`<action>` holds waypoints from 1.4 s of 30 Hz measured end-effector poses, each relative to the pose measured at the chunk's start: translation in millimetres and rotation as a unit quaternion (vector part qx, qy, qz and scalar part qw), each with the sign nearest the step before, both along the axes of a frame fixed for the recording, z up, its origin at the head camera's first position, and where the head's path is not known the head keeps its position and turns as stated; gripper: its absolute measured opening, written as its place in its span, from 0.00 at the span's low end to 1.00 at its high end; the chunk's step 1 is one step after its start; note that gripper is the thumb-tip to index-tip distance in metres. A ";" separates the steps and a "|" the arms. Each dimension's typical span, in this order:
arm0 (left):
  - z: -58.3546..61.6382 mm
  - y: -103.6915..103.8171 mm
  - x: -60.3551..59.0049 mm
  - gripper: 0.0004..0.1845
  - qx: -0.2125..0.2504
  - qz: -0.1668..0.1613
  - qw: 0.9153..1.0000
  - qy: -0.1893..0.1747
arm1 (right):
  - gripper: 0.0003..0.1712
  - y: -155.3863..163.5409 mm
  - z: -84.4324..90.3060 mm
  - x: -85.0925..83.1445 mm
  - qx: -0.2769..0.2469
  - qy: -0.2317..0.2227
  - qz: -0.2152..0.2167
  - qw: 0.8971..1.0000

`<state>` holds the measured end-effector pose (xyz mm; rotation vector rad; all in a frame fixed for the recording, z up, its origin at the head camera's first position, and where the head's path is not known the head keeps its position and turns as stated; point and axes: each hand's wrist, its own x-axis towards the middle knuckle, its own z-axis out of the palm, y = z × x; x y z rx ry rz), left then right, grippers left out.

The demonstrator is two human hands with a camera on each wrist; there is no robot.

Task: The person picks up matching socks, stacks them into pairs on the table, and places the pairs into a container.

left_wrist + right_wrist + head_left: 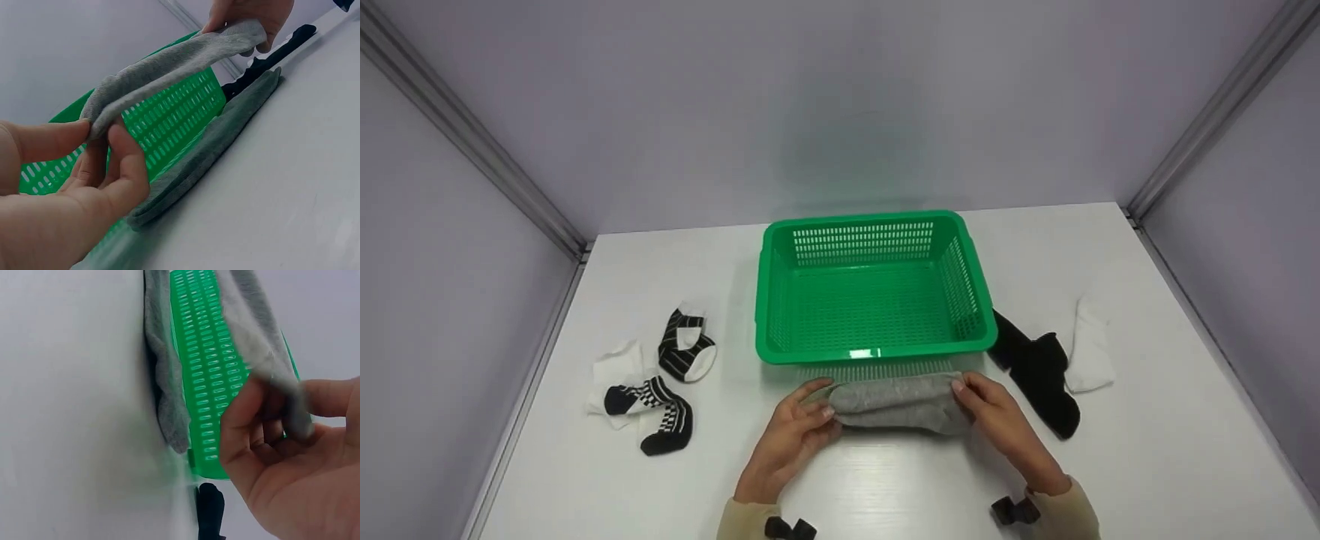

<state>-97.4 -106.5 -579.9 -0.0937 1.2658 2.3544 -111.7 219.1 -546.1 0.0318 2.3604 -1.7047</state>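
Observation:
A grey sock (896,401) is stretched sideways between both hands, in front of the green basket (876,355). At one end the left hand (793,439) pinches it between thumb and fingers; the right hand (1001,421) pinches the other end. Both wrist views show the held sock (174,64) raised above the table. Below it, a second grey sock (211,149) lies flat along the basket's near side. That lower sock (166,377) also appears in the right wrist view, while in the head view the held one mostly covers it.
Right of the basket lie black socks (1039,367) and a white sock (1089,349). To the left are a black-and-white striped pair (688,345), a checkered pair (669,427) and a white sock (616,367). Grey panels (847,112) enclose the white table (1170,450).

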 end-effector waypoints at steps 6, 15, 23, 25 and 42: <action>-1.8 3.6 2.4 0.37 0.040 -0.054 0.997 0.041 | 0.20 -0.8 -4.4 1.0 0.015 -0.012 -0.023 1.000; -1.9 1.4 6.0 0.17 -0.001 -0.057 0.998 0.017 | 0.16 6.1 -11.2 3.0 0.017 0.016 -0.020 1.000; 0.4 10.8 -5.3 0.15 -0.159 -0.008 0.987 0.036 | 0.14 4.9 -10.4 2.7 0.043 0.036 0.004 0.998; -1.1 11.4 -9.0 0.16 -0.198 0.014 0.979 0.054 | 0.13 5.8 -10.1 2.4 0.050 0.041 -0.006 0.998; 4.5 18.4 -10.9 0.10 -0.501 0.046 0.835 0.220 | 0.10 -7.2 -3.7 -8.0 0.181 0.061 0.064 0.980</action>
